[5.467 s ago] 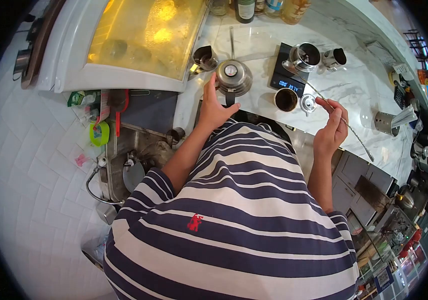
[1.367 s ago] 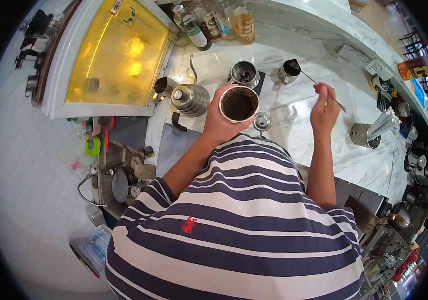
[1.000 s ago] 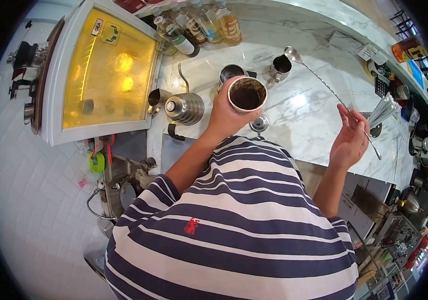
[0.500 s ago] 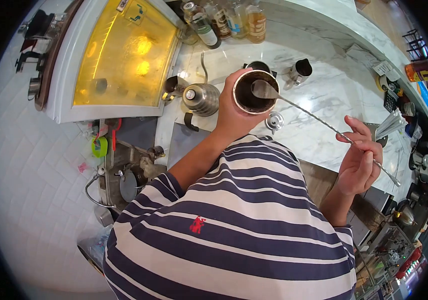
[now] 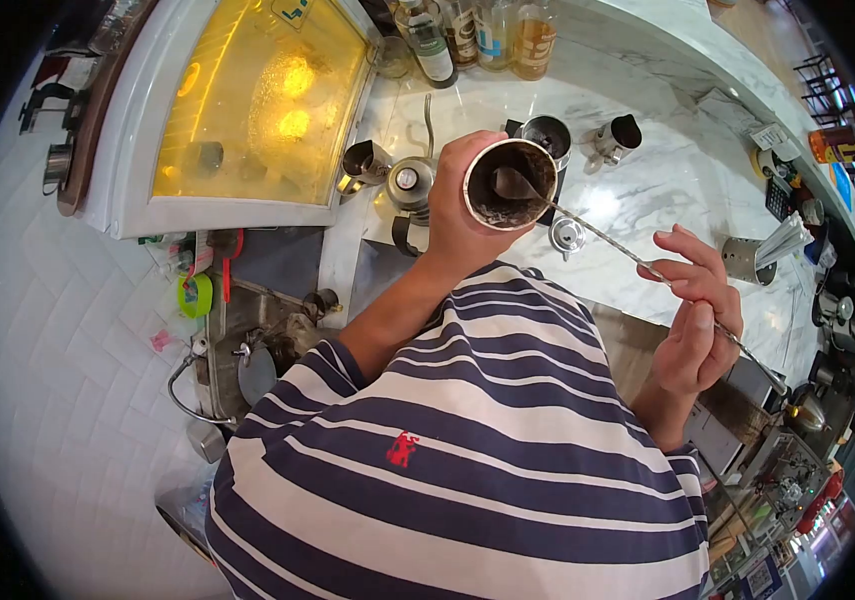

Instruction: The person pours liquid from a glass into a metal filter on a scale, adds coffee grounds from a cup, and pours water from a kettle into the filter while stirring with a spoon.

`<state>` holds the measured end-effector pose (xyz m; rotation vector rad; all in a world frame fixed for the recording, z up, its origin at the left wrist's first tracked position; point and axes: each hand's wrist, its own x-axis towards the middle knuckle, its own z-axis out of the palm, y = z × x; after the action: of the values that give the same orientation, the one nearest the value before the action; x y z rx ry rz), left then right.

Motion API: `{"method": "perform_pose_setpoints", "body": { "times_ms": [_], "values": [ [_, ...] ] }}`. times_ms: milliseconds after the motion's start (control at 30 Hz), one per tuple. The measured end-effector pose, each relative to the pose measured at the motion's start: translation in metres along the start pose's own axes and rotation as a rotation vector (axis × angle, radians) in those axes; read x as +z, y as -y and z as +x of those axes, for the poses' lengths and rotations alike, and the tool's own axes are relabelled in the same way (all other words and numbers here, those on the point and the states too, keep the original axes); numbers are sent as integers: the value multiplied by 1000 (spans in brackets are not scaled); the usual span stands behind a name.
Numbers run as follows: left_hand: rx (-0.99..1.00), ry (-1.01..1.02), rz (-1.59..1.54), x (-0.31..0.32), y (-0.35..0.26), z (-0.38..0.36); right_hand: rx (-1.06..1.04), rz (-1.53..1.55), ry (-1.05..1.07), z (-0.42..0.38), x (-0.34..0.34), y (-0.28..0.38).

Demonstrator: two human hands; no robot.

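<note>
Holding round steel cup with dark residue (image 5: 510, 185) raised off white marble counter (image 5: 668, 190), tilted toward you; your left hand (image 5: 468, 205) wraps its wall. Your right hand (image 5: 696, 310) pinches long twisted steel bar spoon (image 5: 598, 233), bowl inside cup for reach.

A shirt (image 5: 468, 460) banded in navy and white stripes is filling the lower frame, a small red emblem (image 5: 403, 449) showing on it. At upper centre, a cup (image 5: 510, 184) with a pale rim is showing a dark brown inside, and a silver spoon (image 5: 638, 262) is glinting against the white, grey-veined marble counter (image 5: 668, 190). A white-framed case (image 5: 248, 100) is glowing amber yellow at upper left. White tiles (image 5: 68, 330) are covering the left side, with a bright green object (image 5: 191, 295) and a red handle (image 5: 239, 252) beside them. A silver kettle (image 5: 410, 186) with a black handle is shining at centre, and brown and green bottles (image 5: 478, 35) are lining the top edge.
</note>
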<state>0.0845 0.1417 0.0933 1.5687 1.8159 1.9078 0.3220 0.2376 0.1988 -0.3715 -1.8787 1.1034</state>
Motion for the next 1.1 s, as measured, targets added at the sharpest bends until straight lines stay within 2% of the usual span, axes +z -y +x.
{"method": "perform_pose_setpoints", "body": {
  "times_ms": [267, 500, 1100],
  "values": [
    [100, -3, 61, -20, 11, 2, -42, -87, 77, 3, 10, 7],
    [59, -20, -23, -30, 20, -3, -20, -78, 50, -2, 32, 9],
    [189, 22, -71, -37, 34, 19, -10, -114, 32, 12, 53, 14]
  ]
}}
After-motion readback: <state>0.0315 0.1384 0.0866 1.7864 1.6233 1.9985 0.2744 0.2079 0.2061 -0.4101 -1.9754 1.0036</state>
